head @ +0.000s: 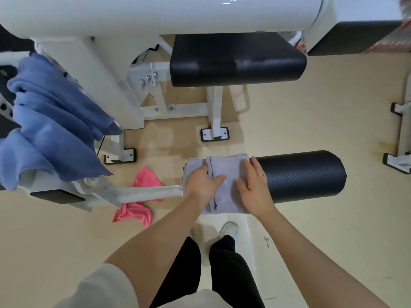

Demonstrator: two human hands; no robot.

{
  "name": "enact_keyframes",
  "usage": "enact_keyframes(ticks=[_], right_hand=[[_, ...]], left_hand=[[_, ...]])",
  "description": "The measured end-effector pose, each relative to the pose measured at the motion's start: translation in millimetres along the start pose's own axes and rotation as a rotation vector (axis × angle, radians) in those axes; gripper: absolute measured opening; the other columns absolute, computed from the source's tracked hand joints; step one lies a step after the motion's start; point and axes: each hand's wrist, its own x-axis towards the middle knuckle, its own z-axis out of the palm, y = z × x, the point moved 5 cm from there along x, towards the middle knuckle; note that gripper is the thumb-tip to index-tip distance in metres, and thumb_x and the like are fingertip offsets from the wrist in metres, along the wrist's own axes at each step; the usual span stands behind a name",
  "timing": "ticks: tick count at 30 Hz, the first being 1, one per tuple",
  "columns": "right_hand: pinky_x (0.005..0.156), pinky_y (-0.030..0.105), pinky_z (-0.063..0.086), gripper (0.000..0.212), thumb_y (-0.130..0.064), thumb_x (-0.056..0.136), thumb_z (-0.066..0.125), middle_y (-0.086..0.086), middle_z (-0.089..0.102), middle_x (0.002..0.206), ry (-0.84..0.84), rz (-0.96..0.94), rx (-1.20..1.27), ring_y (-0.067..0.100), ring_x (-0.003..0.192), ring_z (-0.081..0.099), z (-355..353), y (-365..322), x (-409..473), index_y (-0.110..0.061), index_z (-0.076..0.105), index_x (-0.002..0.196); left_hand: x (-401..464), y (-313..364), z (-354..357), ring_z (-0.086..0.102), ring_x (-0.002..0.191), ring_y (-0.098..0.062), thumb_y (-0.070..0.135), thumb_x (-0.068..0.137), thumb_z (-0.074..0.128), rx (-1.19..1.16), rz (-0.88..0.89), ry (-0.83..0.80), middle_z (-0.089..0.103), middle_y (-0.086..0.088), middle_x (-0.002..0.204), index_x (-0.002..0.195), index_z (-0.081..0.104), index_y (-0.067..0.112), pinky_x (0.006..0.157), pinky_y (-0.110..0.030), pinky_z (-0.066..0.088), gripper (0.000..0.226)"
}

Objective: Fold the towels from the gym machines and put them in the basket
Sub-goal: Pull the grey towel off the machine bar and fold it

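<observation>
Both hands lay flat with straight fingers on the grey towel (pixel 224 174); neither one was grabbing it. The left hand (pixel 203 182) pressed its left part and the right hand (pixel 253 185) its right part. The towel sat across the left end of the black roller pad (pixel 304 174), its long side pointing away from the person, both hands equally close.

From where I stand, nothing can be read. The white machine frame (pixel 93 70) carries no lettering or brand that I can make out, and the black roller pad (pixel 302 174) and black seat pad (pixel 238 63) show only a woven texture. A small pale sticker on the foot plate (pixel 399 164) at the right edge is too blurred to tell any words or numbers.
</observation>
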Motion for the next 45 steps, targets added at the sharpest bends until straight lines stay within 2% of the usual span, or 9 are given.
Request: enact_keyframes(ticks=[7, 13, 16, 19, 23, 29, 33, 38, 45], right_hand=[[0.116, 0.037, 0.014, 0.062, -0.046, 0.095, 0.02, 0.008, 0.006, 0.159, -0.002, -0.17, -0.303, 0.027, 0.144, 0.007, -2, -1, -2, -0.016, 0.017, 0.149], [0.118, 0.04, 0.005, 0.091, -0.064, 0.071, -0.012, 0.004, -0.014, 0.158, -0.162, -0.16, -0.601, 0.024, 0.147, -0.007, 31, 5, -2, -0.019, -0.009, 0.149], [0.117, 0.041, -0.001, 0.098, -0.076, 0.074, 0.007, 0.005, -0.021, 0.157, -0.156, -0.12, -0.642, 0.023, 0.146, -0.013, 35, 4, -2, -0.015, -0.015, 0.148], [0.117, 0.042, -0.005, 0.1, -0.068, 0.084, 0.037, 0.004, -0.032, 0.151, -0.162, -0.149, -0.645, 0.023, 0.144, -0.02, 37, -4, -4, -0.013, -0.017, 0.147], [0.119, 0.045, -0.003, 0.091, -0.063, 0.088, 0.033, 0.004, -0.043, 0.14, -0.196, -0.188, -0.667, 0.026, 0.142, -0.025, 45, -12, 0, -0.019, -0.022, 0.145], [0.116, 0.045, -0.005, 0.111, -0.074, 0.075, 0.047, 0.003, -0.036, 0.151, -0.26, -0.138, -0.631, 0.026, 0.142, -0.025, 41, 1, 3, -0.027, -0.026, 0.143], [0.118, 0.043, 0.004, 0.109, -0.049, 0.076, 0.066, 0.009, -0.015, 0.158, -0.247, 0.077, -0.33, 0.028, 0.146, -0.009, 30, 7, 3, -0.025, -0.012, 0.148], [0.095, 0.039, 0.045, 0.053, -0.023, 0.084, 0.062, 0.007, 0.054, 0.122, 0.139, 0.311, 0.283, 0.026, 0.114, 0.05, 19, 11, 3, -0.012, 0.041, 0.131], [0.079, 0.032, 0.052, 0.03, -0.012, 0.082, 0.063, 0.007, 0.066, 0.107, -0.174, 0.43, 0.748, 0.02, 0.094, 0.063, 29, 3, -33, -0.007, 0.059, 0.112]], left_hand=[[-12, -13, -19, 0.057, 0.084, -0.026, 0.02, 0.095, 0.047, -0.27, 0.013, 0.017, 0.06, -0.02, 0.094, 0.104, 0.053, -0.004, 0.082, -0.039, 0.048, 0.026], [-8, -30, -39, 0.06, 0.097, -0.038, 0.019, 0.095, 0.042, 0.09, -0.005, 0.106, 0.062, -0.021, 0.105, 0.134, 0.035, 0.01, 0.078, -0.038, 0.046, 0.04], [-15, -22, -38, 0.055, 0.102, -0.035, 0.015, 0.092, 0.045, 0.389, 0.082, 0.207, 0.052, -0.014, 0.12, 0.147, 0.012, 0.013, 0.083, -0.039, 0.045, 0.065], [-20, -15, -30, 0.047, 0.116, -0.034, 0.008, 0.073, 0.051, 0.723, 0.403, 0.389, 0.038, -0.016, 0.135, 0.137, 0.037, 0.015, 0.094, -0.045, 0.038, 0.066], [-26, -22, -2, 0.033, 0.136, -0.029, 0.038, 0.085, 0.04, 0.88, 0.699, 0.173, 0.039, -0.016, 0.146, 0.134, 0.045, 0.008, 0.11, -0.047, 0.018, 0.057], [-10, -52, -21, 0.043, 0.132, -0.032, 0.077, 0.073, 0.027, 1.055, 0.597, 0.004, 0.042, -0.02, 0.143, 0.138, 0.033, -0.001, 0.107, -0.047, 0.035, 0.102], [-8, -62, -39, 0.027, 0.141, -0.031, 0.081, 0.06, 0.039, 0.988, 0.515, -0.052, 0.02, -0.02, 0.153, 0.146, 0.012, -0.001, 0.113, -0.045, 0.024, 0.122], [-10, -57, -37, -0.007, 0.146, -0.02, 0.068, 0.062, 0.067, 0.906, 0.375, -0.084, -0.012, -0.009, 0.157, 0.145, -0.016, 0.004, 0.117, -0.034, -0.003, 0.134], [-23, -60, -38, 0.006, 0.144, -0.03, 0.04, 0.073, 0.066, 0.798, 0.238, -0.112, 0.01, -0.016, 0.155, 0.146, 0.002, 0.0, 0.118, -0.038, 0.01, 0.105]])
